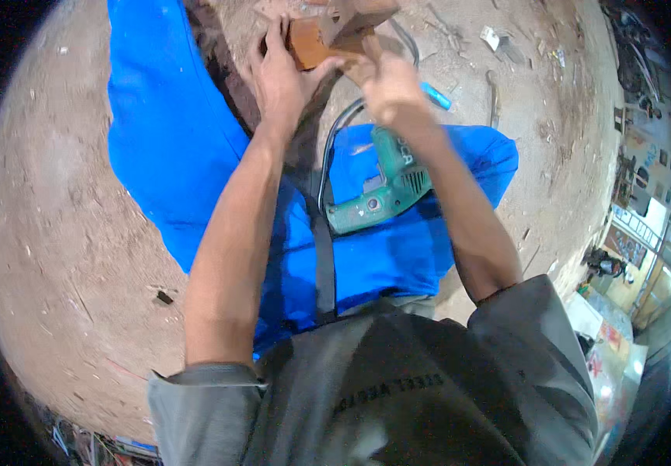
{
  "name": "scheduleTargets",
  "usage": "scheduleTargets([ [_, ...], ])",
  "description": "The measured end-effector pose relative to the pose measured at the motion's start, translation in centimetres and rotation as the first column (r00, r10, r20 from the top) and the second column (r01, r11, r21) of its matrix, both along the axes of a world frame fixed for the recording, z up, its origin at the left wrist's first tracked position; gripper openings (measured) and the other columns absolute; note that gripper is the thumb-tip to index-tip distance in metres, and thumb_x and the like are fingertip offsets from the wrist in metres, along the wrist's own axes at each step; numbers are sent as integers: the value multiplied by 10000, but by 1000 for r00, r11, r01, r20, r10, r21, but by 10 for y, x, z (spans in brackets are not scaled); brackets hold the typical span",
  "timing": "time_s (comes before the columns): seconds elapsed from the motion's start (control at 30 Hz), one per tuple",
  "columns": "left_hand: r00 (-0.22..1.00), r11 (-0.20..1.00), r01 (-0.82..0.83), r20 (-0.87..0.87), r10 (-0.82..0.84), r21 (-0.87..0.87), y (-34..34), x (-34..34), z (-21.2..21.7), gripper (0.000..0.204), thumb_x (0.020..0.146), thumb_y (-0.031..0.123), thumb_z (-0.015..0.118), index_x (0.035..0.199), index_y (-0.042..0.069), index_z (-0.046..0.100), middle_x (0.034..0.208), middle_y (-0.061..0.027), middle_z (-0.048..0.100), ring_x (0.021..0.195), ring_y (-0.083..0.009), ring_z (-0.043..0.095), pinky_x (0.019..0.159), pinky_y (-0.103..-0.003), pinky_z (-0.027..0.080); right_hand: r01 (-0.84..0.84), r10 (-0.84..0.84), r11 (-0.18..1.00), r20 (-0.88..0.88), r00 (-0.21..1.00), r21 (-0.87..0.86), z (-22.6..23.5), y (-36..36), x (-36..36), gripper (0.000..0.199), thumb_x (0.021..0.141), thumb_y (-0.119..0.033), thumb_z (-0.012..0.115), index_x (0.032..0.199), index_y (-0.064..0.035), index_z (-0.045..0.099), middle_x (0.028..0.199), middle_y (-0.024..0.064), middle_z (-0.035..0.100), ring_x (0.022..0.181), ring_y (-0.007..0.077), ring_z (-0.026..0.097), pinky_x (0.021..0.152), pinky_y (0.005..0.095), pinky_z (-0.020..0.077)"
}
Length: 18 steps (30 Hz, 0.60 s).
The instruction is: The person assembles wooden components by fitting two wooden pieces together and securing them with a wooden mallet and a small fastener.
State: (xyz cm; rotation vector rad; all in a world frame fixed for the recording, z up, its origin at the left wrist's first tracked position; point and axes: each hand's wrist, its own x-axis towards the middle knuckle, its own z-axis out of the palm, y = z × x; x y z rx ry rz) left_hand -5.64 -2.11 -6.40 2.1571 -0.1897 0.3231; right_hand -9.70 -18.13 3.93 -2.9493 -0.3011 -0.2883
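At the top middle, my left hand [279, 85] presses against an orange-brown wooden block [306, 44], its fingers along the left side and the thumb across the near edge. A darker brown block [357, 17] adjoins it on the right. Motion smears my right hand [396, 81], which is by the right end of the wood; its fingers and any hold are unclear. Beneath my right forearm, a green corded power tool [382, 203], drill-like in shape, lies across my blue-clad leg. The forearm covers part of it.
A black cable [324, 167] curves from the power tool up toward the wood. Beyond my right hand lies a bright blue cylindrical piece [435, 95]. A thin metal rod [493, 97] and scraps are on the dirt ground [553, 116]. Cluttered work areas stand at far right.
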Motion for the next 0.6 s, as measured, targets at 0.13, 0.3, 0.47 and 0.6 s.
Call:
scheduleTargets([
  [0.13,999,997,-15,-51,19,82,-6,-5,6,1098,629,585,896,1475,58,435,1381,-237,547,1339,-437,419,1121,-529,343,166,-150,948,-80,986,271,28,10,9,338,899,-171,568,1187,1,614,995,286,669,893,460,659,771,549,516],
  [0.3,999,1000,30,-35,-30,-2,-5,-2,-1,1046,679,552,881,1485,84,406,1369,-174,581,1343,-392,419,1109,-579,269,272,-233,952,-245,941,141,-20,-1,-2,334,1031,-307,504,1180,-31,619,906,277,668,887,472,648,749,494,527],
  [0.47,1000,990,-11,21,8,142,-6,-8,-3,1085,623,565,905,1448,30,446,1365,-231,564,1278,-465,474,1078,-542,390,41,36,981,388,921,-190,10,22,-8,409,815,-113,654,1187,52,612,929,229,622,855,413,641,742,477,530],
  [0.6,1000,1000,9,22,-9,8,1,-1,-17,1045,650,528,908,1441,14,457,1347,-199,598,1293,-431,475,1104,-500,362,293,-242,936,-251,937,193,-7,8,11,299,924,-209,590,1105,19,658,1014,283,666,978,461,653,779,544,525],
])
